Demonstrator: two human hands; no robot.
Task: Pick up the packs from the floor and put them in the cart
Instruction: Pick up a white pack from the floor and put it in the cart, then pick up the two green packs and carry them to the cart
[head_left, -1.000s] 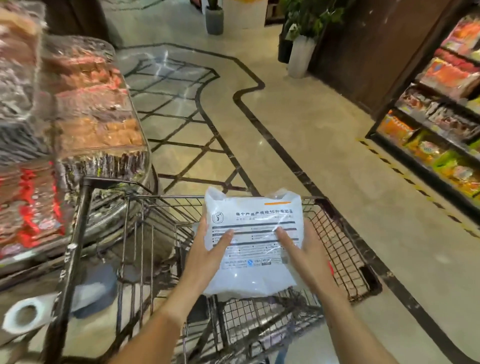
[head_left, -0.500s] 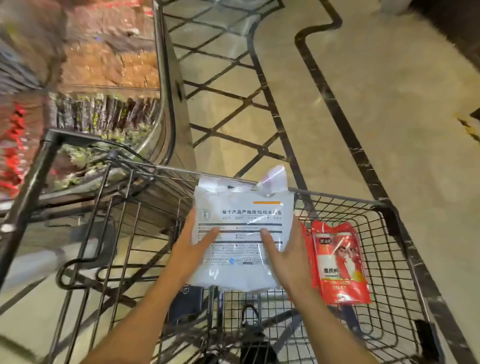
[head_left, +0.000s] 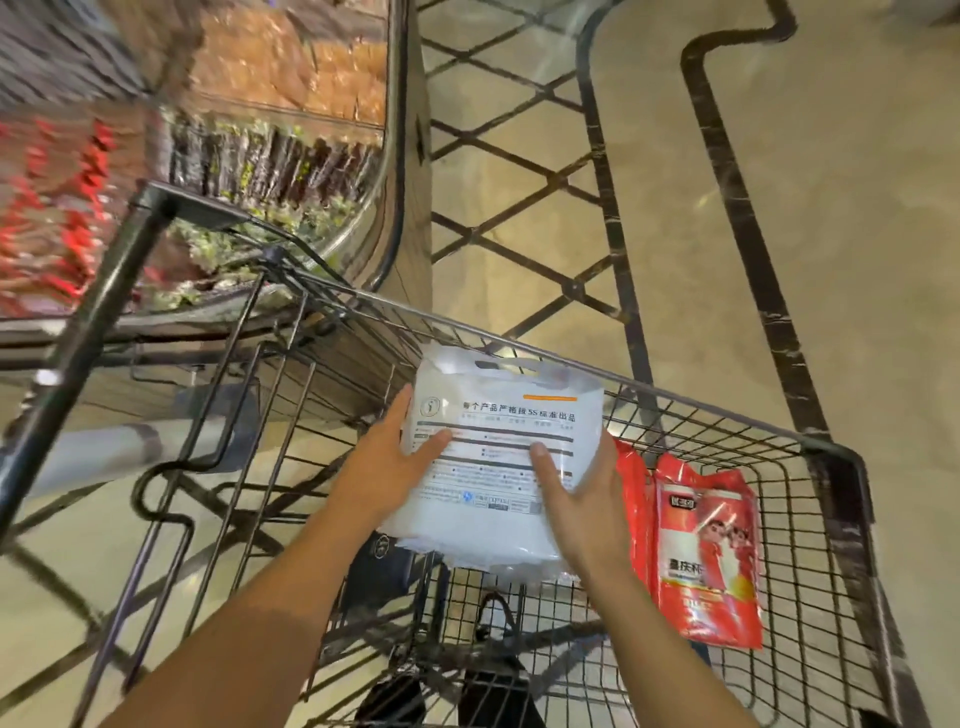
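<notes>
Both forearms are bare up to the bottom edge of the view, with no sleeve showing. The left hand and right hand wear no gloves. The fingers are ringless, with short, unpainted nails; both wrists are uncovered.

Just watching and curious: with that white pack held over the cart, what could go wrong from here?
1. The white pack is pressed between the left hand and right hand only; the smooth plastic might slip out early.
2. Set down carelessly, it could land on the red packs already in the cart and squash them.
</notes>
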